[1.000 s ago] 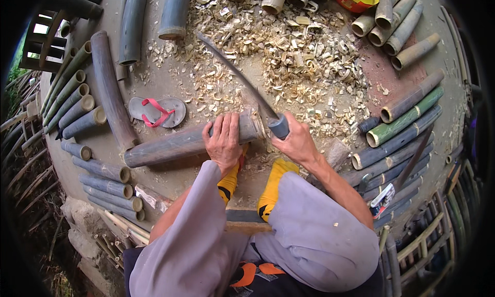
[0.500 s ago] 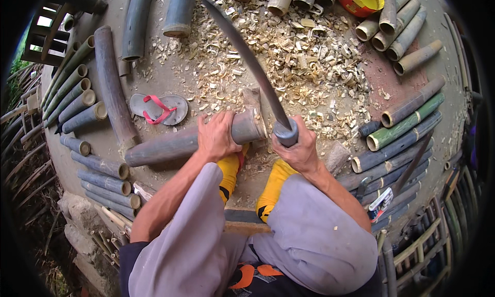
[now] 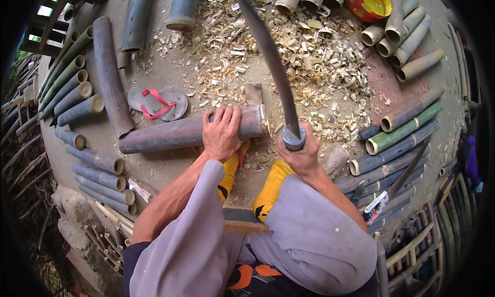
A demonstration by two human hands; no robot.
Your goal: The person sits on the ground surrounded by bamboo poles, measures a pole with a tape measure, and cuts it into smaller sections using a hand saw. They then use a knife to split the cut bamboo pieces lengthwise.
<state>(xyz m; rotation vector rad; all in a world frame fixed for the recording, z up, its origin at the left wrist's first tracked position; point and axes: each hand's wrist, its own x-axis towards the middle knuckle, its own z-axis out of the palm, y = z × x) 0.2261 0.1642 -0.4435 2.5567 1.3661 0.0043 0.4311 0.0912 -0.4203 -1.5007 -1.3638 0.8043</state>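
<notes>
A thick bamboo tube lies crosswise on the ground before my feet, its right end trimmed pale at the rim. Over its top, close to that end, my left hand is closed with the fingers curled round the far side. My right hand grips the grey handle of a machete. The long dark blade points away from me, held up just right of the tube's cut end and apart from it. Under that end sits a small block.
Pale bamboo shavings cover the ground ahead. Bamboo tubes lie in rows at left and right. A grey sandal with a pink strap is beyond the tube. A red and yellow tub stands far right. A hacksaw lies near my right knee.
The bamboo tube has rolled, showing a more reddish side. My left hand has shifted over its top. My right hand has moved slightly right, and the machete's tip has swung right.
</notes>
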